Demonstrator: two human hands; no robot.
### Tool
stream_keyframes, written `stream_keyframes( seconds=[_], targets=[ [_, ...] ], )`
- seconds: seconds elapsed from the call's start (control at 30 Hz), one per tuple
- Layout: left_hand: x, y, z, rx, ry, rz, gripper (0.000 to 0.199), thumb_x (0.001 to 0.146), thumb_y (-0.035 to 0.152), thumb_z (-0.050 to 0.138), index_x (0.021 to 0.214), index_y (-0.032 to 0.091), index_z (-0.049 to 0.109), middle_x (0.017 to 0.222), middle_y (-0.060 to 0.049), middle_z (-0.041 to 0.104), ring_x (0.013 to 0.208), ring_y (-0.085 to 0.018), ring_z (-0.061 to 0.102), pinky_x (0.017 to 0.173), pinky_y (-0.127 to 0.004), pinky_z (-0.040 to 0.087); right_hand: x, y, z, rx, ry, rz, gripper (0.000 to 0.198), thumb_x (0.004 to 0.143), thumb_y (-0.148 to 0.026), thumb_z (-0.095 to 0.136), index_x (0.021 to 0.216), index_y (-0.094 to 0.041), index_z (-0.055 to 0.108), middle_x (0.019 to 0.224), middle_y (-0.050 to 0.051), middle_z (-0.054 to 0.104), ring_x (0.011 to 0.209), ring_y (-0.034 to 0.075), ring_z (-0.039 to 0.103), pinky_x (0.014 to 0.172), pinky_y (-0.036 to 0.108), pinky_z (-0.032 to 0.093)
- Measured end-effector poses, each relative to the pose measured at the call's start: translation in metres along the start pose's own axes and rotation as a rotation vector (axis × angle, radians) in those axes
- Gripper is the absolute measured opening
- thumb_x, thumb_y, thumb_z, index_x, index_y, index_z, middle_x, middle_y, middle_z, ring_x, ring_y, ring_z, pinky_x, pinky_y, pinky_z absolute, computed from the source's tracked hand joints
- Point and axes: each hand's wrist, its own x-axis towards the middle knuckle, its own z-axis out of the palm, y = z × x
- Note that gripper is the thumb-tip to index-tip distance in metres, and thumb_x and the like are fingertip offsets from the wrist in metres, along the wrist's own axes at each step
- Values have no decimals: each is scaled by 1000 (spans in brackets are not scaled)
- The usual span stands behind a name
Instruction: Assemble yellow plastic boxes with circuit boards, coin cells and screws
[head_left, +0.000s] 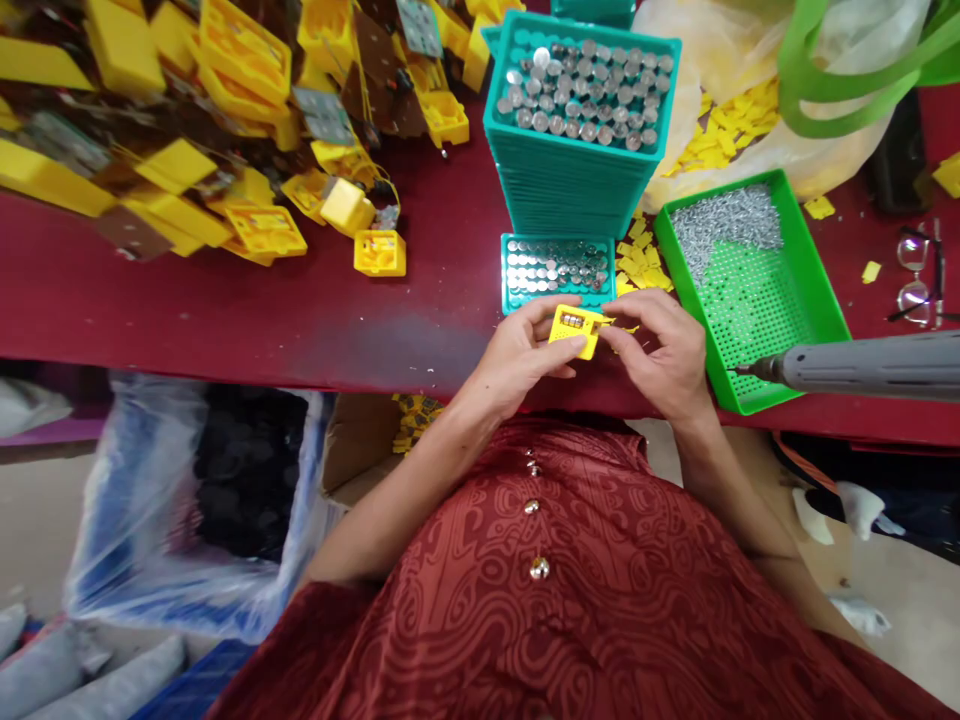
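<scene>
My left hand (514,352) grips a small yellow plastic box (564,340) above the table's front edge. Several silver button cells (573,320) show in its open compartment. At the box's right end, the thumb and fingers of my right hand (664,345) are pinched on a small yellow plastic piece (606,321), partly hidden by the fingertips. Just beyond both hands lies a teal tray (508,300) with rows of button cells. Loose yellow plastic pieces (641,262) are heaped to the right of that tray.
Behind stands a stack of teal trays (574,185) with button cells on top. A green basket (817,290) of small screws stands right, with a grey power screwdriver (870,368) reaching over it. Yellow boxes with wires (266,230) pile up left. Glasses (916,275) lie far right.
</scene>
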Motion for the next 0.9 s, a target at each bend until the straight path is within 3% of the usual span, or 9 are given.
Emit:
stream_keyframes(
  seconds=[0.13, 0.23, 0.37, 0.57, 0.7, 0.8, 0.9],
  targets=[
    [-2, 6, -6, 3, 36, -2, 54, 77, 28, 87, 127, 19, 68, 112, -7, 80, 93, -16, 74, 62, -18, 56, -13, 7, -10, -135, 36, -20, 14, 104, -25, 65, 101, -20, 77, 98, 4, 77, 95, 17, 73, 85, 33, 60],
    [-3, 10, -10, -39, 30, -35, 51, 78, 25, 88, 125, 18, 67, 110, -6, 80, 91, -16, 76, 67, -20, 61, -30, 12, -12, -263, -29, -68, 14, 104, -23, 64, 101, -20, 78, 95, 5, 73, 91, 19, 68, 85, 36, 58],
    [-4, 9, -10, -101, 17, -62, 50, 76, 19, 89, 121, 17, 65, 105, -4, 80, 95, -17, 80, 79, -24, 66, -46, 13, -5, -431, -116, -7, 19, 105, -24, 58, 106, -20, 77, 100, 9, 70, 94, 23, 61, 83, 41, 53],
    [-7, 7, -10, -69, 32, -58, 52, 79, 20, 88, 126, 17, 67, 110, -6, 80, 99, -19, 80, 83, -28, 67, -40, 17, -4, -548, -209, -11, 27, 107, -19, 44, 94, -19, 68, 93, 11, 65, 89, 23, 54, 78, 39, 47],
    [-6, 5, -10, -78, 41, -45, 50, 77, 21, 89, 121, 16, 67, 107, -6, 79, 92, -17, 80, 76, -23, 65, -28, 13, -12, -619, -338, -127, 32, 105, -15, 37, 107, -17, 69, 89, 12, 63, 79, 23, 51, 67, 37, 43],
    [-5, 3, -11, -76, 49, -40, 48, 76, 20, 89, 118, 16, 66, 105, -5, 79, 87, -15, 79, 73, -21, 63, -16, 1, -19, -531, -286, -187, 28, 105, -17, 44, 109, -17, 72, 88, 10, 68, 80, 22, 60, 68, 36, 49],
    [-4, 2, -13, -67, 68, -20, 48, 77, 19, 87, 119, 17, 64, 108, -5, 78, 89, -14, 78, 76, -22, 63, -3, -10, -22, -332, -133, -71, 17, 105, -23, 59, 106, -21, 76, 95, 6, 77, 85, 19, 71, 77, 34, 58]
  ],
)
